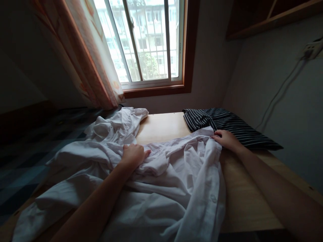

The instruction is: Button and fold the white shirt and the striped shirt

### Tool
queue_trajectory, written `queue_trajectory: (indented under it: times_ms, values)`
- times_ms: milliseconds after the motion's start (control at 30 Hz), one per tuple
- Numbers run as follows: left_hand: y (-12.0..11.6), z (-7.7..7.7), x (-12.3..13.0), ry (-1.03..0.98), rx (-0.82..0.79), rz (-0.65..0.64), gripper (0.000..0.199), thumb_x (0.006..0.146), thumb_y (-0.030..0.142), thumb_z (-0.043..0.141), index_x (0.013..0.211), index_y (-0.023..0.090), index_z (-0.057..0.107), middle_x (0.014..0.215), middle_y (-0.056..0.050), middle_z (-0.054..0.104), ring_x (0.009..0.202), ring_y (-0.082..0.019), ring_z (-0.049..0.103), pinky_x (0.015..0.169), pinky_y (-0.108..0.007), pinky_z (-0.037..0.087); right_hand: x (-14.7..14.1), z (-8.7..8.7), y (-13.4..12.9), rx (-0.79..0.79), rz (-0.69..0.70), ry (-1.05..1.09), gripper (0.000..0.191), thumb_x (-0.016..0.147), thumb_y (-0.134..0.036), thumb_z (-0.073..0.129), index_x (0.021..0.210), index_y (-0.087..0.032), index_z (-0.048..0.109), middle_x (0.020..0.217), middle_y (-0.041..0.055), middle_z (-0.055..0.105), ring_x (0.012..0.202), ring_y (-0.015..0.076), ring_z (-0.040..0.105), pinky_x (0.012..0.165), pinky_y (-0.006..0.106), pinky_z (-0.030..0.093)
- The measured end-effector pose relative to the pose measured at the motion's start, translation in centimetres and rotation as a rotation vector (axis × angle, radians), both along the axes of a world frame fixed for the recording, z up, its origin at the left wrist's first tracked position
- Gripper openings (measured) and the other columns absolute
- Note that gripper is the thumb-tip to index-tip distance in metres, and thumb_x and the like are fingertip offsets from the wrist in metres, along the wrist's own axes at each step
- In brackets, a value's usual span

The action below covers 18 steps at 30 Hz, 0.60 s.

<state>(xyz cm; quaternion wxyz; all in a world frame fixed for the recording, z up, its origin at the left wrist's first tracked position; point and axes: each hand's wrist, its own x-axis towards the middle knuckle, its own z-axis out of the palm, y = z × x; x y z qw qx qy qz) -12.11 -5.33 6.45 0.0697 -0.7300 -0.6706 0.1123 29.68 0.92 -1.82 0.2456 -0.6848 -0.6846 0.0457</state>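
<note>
A white button-up shirt [174,188] lies rumpled across a light wooden table, its button strip running down the right side. My right hand [225,139] pinches the shirt at its upper right corner, by the collar end. Near the middle of the upper edge, my left hand [135,154] is closed on the white cloth, its fingertips partly hidden. Beyond and left of that hand, more bunched white cloth [118,124] sits in folds; whether it is all one garment I cannot tell. Just past my right hand is a folded black cloth with white stripes [227,124].
The wooden tabletop [164,126] shows between the cloths and along the right. A dark checked bed cover [25,158] borders it on the left. Ahead are a window [151,43] and an orange-patterned curtain [85,50]. A cord [280,90] hangs down the right wall from a socket.
</note>
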Motion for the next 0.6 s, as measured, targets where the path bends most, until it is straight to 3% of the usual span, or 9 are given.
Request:
queue_trajectory:
  times_ms: [200,367,600]
  values:
    - [0.1,-0.2,0.1,-0.007,0.057,-0.036,0.045,0.093,0.047,0.047,0.101,0.011,0.073,0.106,-0.022,0.071,0.105,-0.036,0.063,0.084,-0.045,0.044,-0.4,0.3,-0.2,0.003,-0.034,-0.083,0.024,0.084,-0.037,0.058,0.091,-0.020,0.073,0.097,0.0086,0.073,0.088,0.0252,0.065,0.071,0.030,0.042]
    - [0.2,-0.2,0.0,-0.090,0.013,-0.067,0.040,0.091,0.048,0.049,0.087,0.016,0.073,0.106,-0.017,0.071,0.103,-0.034,0.064,0.084,-0.044,0.044,-0.3,0.2,-0.1,0.003,-0.032,-0.097,0.024,0.084,-0.037,0.057,0.090,-0.020,0.073,0.095,0.0086,0.073,0.089,0.0251,0.064,0.071,0.030,0.042]
    - [0.4,0.4,-1.4,-0.310,-0.089,-0.142,0.030,0.078,0.047,0.062,0.075,0.018,0.068,0.086,-0.010,0.073,0.080,-0.027,0.066,0.065,-0.031,0.042,0.0,0.0,0.1,0.002,-0.003,0.000,0.026,0.082,-0.037,0.059,0.095,-0.019,0.073,0.099,0.0090,0.074,0.091,0.0257,0.066,0.075,0.031,0.044]
